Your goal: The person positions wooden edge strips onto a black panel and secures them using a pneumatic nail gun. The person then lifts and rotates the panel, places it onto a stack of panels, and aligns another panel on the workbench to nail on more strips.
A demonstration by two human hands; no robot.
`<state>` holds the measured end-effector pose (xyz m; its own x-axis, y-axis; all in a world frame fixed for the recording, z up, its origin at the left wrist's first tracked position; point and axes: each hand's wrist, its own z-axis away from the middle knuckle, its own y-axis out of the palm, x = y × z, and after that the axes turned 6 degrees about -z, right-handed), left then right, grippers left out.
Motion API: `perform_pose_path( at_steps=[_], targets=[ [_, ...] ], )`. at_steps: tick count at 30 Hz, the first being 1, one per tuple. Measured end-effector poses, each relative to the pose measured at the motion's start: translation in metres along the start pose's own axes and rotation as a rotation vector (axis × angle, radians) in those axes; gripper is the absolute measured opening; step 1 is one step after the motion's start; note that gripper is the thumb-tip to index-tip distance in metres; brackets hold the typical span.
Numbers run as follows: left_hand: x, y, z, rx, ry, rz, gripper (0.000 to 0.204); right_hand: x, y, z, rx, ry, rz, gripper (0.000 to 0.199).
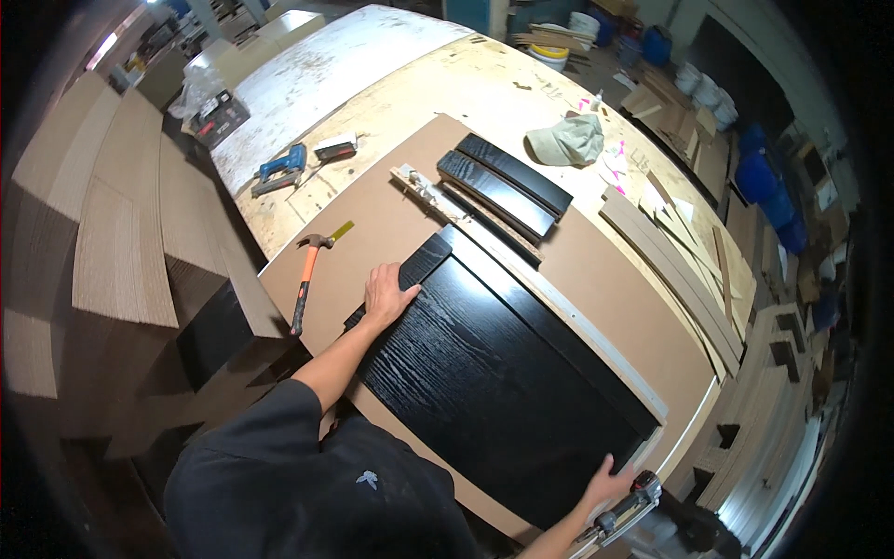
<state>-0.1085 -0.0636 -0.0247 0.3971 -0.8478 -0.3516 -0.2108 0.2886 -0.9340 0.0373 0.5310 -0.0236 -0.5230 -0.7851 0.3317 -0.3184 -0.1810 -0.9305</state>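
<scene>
A black wood-grain panel (503, 363) lies on a brown board (400, 200) in front of me. My left hand (385, 296) is closed over the black strip (428, 257) at the panel's left end, its thumb on the inner side. At the panel's right end, my right hand (607, 486) rests against the edge with its thumb raised and apart from the fingers. Beside that hand is a dark and silver power tool (626, 511), partly cut off by the hand. A pale straight batten (587, 326) runs along the panel's far long side.
A claw hammer (308, 275) with an orange handle lies left of the panel. Two black pieces (498, 193) and a cap (566, 141) sit farther back. A blue staple gun (282, 169) lies far left. Stacked boards (121, 233) stand left; thin strips (670, 265) lie right.
</scene>
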Motion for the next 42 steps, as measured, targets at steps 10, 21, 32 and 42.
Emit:
perform_pose_path(
  at_steps=[10,21,32,42],
  targets=[
    [0.013,0.010,0.012,0.137,-0.090,-0.104,0.059,-0.047,-0.106,0.046,-0.233,0.246,0.224,0.040],
    [0.005,0.000,0.021,0.237,-0.125,-0.062,0.077,-0.002,-0.106,0.036,-0.198,-0.095,0.015,0.040],
    [0.039,0.008,0.035,0.191,-0.008,0.048,0.063,0.077,-0.115,0.069,0.008,-0.198,-0.172,0.040],
    [0.023,0.023,0.033,0.066,0.081,0.142,0.063,0.096,-0.111,0.164,0.060,0.099,-0.439,0.049]
  ],
)
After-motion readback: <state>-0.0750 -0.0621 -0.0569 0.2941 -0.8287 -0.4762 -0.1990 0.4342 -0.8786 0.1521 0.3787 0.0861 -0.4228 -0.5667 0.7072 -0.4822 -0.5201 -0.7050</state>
